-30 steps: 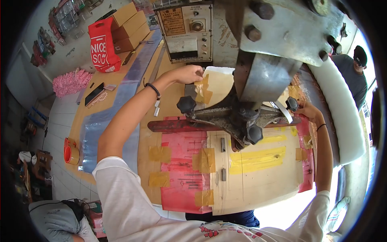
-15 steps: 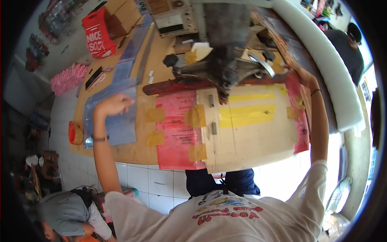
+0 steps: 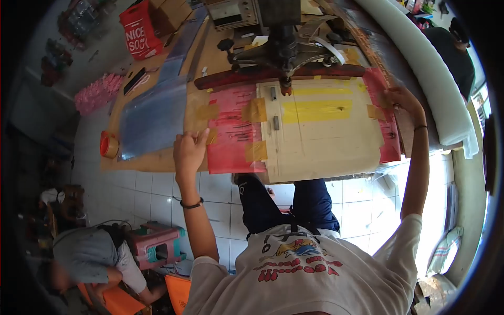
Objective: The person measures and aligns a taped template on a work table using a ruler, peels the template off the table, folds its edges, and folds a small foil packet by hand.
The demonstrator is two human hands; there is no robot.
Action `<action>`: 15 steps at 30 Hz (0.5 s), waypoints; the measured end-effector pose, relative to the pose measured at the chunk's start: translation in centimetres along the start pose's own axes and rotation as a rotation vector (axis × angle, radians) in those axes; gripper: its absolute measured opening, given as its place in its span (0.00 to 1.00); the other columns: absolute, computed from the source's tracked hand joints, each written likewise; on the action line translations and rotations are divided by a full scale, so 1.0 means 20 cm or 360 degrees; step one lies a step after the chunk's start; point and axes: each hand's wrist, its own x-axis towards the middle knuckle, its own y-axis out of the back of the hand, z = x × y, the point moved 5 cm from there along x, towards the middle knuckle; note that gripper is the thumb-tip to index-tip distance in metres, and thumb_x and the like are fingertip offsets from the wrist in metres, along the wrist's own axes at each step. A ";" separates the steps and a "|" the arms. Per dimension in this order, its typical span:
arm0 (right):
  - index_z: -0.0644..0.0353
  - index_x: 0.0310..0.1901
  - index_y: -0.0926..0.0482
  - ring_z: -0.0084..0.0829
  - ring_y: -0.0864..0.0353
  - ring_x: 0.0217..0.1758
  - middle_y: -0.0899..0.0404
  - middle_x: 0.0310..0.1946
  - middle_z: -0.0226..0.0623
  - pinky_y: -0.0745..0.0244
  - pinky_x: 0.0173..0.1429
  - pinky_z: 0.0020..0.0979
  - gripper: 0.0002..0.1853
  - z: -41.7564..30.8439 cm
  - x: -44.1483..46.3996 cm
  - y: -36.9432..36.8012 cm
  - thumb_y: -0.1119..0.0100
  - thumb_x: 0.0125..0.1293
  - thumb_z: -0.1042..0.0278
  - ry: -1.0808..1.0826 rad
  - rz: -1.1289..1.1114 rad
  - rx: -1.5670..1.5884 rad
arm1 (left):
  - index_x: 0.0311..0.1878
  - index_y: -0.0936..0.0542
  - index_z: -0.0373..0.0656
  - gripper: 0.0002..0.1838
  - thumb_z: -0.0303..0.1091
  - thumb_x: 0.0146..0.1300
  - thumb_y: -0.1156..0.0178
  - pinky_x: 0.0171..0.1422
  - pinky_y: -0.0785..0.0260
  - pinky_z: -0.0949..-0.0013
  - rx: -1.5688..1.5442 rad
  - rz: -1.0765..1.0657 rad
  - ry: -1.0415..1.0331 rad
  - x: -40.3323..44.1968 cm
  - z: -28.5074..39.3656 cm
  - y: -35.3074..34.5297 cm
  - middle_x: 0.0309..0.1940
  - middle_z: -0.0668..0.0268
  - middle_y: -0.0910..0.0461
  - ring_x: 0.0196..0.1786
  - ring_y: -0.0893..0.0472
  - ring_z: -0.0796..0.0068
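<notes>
Cream board (image 3: 325, 144) lies in front of the press's dark-red bar (image 3: 226, 79). Left hand (image 3: 190, 153), half-curled, is before the bar's left end; right hand (image 3: 407, 103), bent, beyond its right; grips unclear. Even handling should keep the board square.

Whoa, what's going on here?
Someone is working with a beige board on a table. Their left hand is beside the left red sheet; their right hand is at the right red sheet. The board lies between those sheets, with a machine's dark red bar across its far side.
</notes>
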 end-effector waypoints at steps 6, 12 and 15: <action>0.67 0.48 0.19 0.19 0.21 0.35 0.19 0.32 0.28 0.28 0.37 0.22 0.20 -0.01 -0.07 -0.05 0.36 0.67 0.55 0.0565 0.0416 0.0139 | 0.42 0.17 0.36 0.25 0.54 0.64 0.39 0.55 0.28 0.53 -0.0122 -0.0206 -0.0001 0.07 -0.01 -0.05 0.43 0.47 0.19 0.50 0.20 0.47; 0.68 0.48 0.19 0.19 0.20 0.35 0.17 0.36 0.27 0.23 0.43 0.26 0.19 0.04 0.00 -0.02 0.37 0.68 0.58 0.0101 0.0237 -0.0375 | 0.49 0.18 0.30 0.23 0.45 0.64 0.38 0.57 0.28 0.60 -0.0325 -0.0024 -0.0112 0.19 -0.07 -0.10 0.45 0.44 0.17 0.50 0.17 0.53; 0.68 0.48 0.19 0.19 0.19 0.35 0.17 0.36 0.28 0.22 0.43 0.26 0.20 0.08 0.08 -0.04 0.38 0.69 0.56 0.0109 0.0173 -0.0456 | 0.48 0.17 0.33 0.22 0.45 0.64 0.38 0.57 0.28 0.62 -0.0393 -0.0033 -0.0102 0.21 -0.05 -0.11 0.44 0.46 0.16 0.51 0.17 0.53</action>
